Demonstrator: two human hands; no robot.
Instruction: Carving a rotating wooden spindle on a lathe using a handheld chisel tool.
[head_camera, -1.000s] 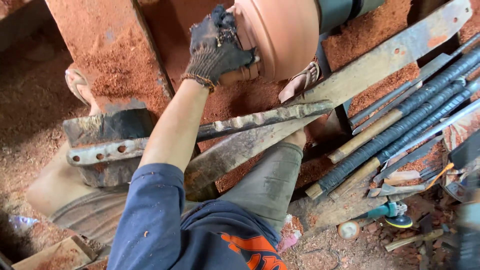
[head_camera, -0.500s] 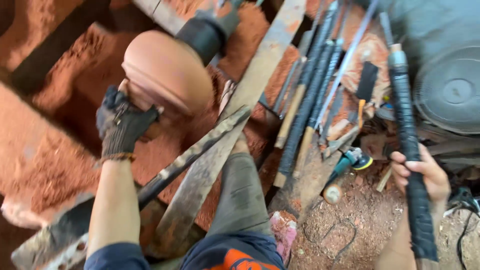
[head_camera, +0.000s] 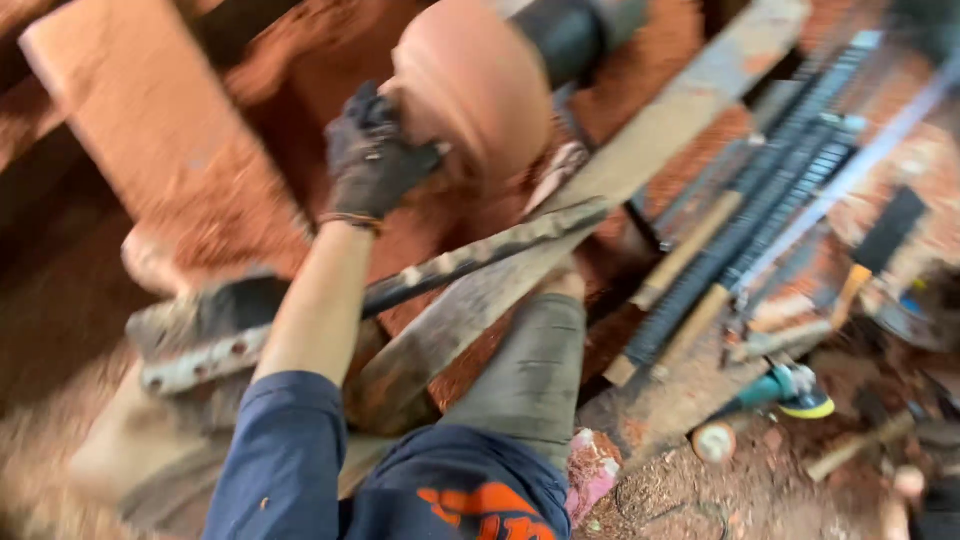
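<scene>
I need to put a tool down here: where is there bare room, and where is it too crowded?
Free: the sawdust-covered slab left of the gloved left hand, and the dirt patch below the small grinder. Crowded: the row of long tools on the right, and around the round wooden piece the hand touches.

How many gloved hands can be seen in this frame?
1. The left hand, in a dark glove, presses against the round reddish wooden piece at the top. The right hand is out of view, so whether it wears a glove cannot be told.
</scene>
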